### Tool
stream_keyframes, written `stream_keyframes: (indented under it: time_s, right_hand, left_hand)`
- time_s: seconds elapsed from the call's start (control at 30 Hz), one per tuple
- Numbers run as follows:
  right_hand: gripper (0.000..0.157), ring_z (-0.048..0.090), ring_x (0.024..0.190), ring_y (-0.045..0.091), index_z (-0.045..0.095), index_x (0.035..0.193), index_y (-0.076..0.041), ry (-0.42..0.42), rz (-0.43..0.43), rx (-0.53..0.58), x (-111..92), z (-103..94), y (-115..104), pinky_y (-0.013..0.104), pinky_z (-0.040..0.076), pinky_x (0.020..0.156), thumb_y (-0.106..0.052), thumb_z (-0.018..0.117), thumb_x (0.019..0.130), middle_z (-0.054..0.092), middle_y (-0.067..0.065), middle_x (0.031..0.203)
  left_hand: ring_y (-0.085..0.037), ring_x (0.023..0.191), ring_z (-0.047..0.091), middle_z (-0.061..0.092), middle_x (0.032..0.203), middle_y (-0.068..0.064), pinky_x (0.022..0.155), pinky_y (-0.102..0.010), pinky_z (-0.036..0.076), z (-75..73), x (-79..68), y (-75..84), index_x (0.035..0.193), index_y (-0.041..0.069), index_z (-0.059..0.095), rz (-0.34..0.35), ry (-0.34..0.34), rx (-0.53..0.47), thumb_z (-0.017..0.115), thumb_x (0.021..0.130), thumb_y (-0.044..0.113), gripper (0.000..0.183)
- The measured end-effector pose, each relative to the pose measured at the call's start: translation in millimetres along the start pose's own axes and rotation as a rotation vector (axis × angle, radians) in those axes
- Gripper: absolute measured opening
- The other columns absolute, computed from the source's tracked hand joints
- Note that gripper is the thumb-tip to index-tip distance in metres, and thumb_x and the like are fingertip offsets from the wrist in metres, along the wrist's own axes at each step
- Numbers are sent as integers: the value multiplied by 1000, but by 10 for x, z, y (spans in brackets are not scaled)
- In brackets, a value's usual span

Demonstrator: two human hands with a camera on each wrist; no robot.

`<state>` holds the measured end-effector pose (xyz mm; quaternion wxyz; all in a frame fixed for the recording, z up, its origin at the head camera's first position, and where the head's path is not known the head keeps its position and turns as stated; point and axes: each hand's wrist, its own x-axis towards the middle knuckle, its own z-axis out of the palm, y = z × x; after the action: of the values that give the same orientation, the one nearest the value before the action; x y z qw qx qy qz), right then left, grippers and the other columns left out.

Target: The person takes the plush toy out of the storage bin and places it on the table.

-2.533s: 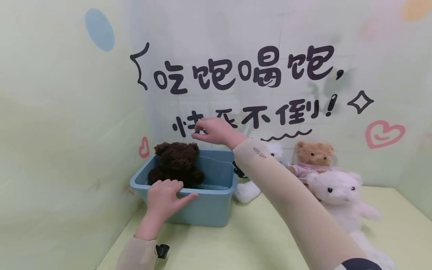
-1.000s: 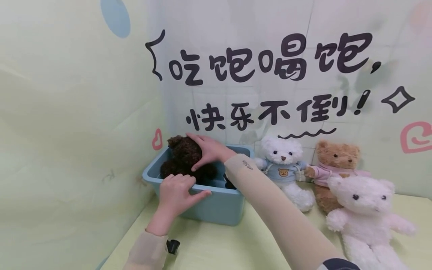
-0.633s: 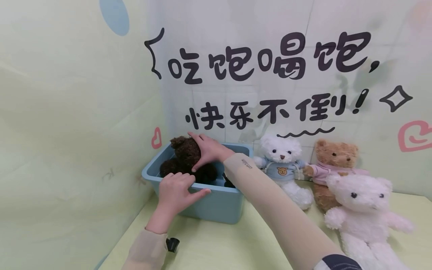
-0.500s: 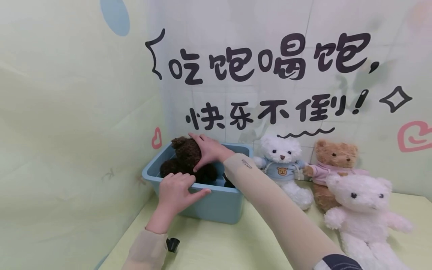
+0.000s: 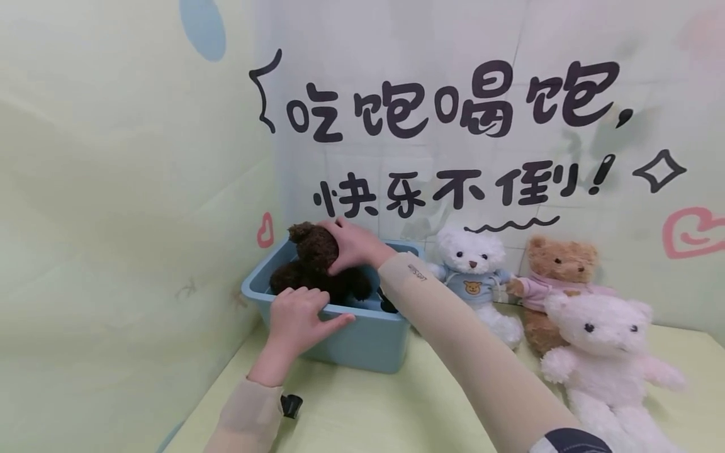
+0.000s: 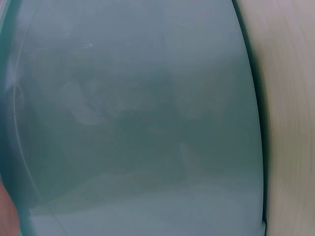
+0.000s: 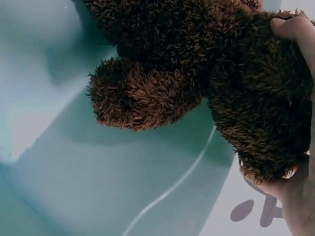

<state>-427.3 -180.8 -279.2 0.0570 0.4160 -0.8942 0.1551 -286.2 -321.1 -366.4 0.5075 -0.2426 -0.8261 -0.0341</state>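
Note:
A dark brown teddy bear [image 5: 317, 248] sits in a blue plastic bin [image 5: 362, 343] in the head view. My right hand [image 5: 357, 245] grips the bear's head from its right side, and the right wrist view shows thumb and fingers on either side of the brown fur [image 7: 266, 88]. Below the head, an arm and part of the body hang inside the bin. My left hand [image 5: 297, 318] holds the bin's near rim, its fingers hooked over the edge and its thumb outside. The left wrist view is mostly filled by the bin's outer wall [image 6: 147, 123].
Right of the bin sit a white bear in a blue hoodie [image 5: 472, 286], a tan bear in a pink top [image 5: 561, 277] and a pale pink bear [image 5: 603, 352]. They rest on a pale yellow tabletop [image 5: 442, 384] against a printed wall [image 5: 351, 38].
My right hand has come down from above the bin and taken hold of the teddy bear's head. In the last half second the bear has risen slightly. My left hand stays on the rim.

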Motion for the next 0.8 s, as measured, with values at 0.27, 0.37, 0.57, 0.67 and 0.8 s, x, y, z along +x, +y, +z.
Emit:
stream_keyframes:
  time_s: [0.27,0.37,0.57,0.67,0.8]
  right_hand:
    - [95,53,102,22,32,148,-24,70,-56,-63,-113,-301,-72,41,49,88,-42,83,70,42,10,128]
    - [95,53,101,20,32,148,-27,109,-74,-114,-137,-384,-114,39,49,86,-45,83,69,42,8,127]
    - [98,52,98,19,31,149,-27,189,-98,-186,-167,-554,-180,36,49,82,-47,82,68,42,6,122]
    - [98,51,101,18,30,149,-25,215,-108,-213,-186,-657,-215,34,48,85,-48,81,69,42,6,124]
    - [99,52,104,19,29,150,-24,248,-127,-229,-248,-834,-273,34,47,87,-48,81,69,41,7,129]
  left_hand:
    - [-10,44,26,24,54,9,46,-26,21,9,-6,19,56,20,35,-10,3,-19,39,84,79,65]
    - [-10,44,26,25,53,8,46,-26,22,-5,-31,17,56,20,36,-9,-3,-15,37,85,79,65]
    - [-11,44,27,28,52,7,47,-26,23,-11,-45,16,57,19,40,-12,-20,-21,40,85,78,65]
    - [-12,44,29,30,51,6,47,-27,24,-4,-40,16,57,19,41,-8,-17,-31,44,84,77,64]
    - [-12,43,29,30,50,6,47,-27,24,-3,-41,7,56,19,39,0,-2,-33,50,82,76,63]
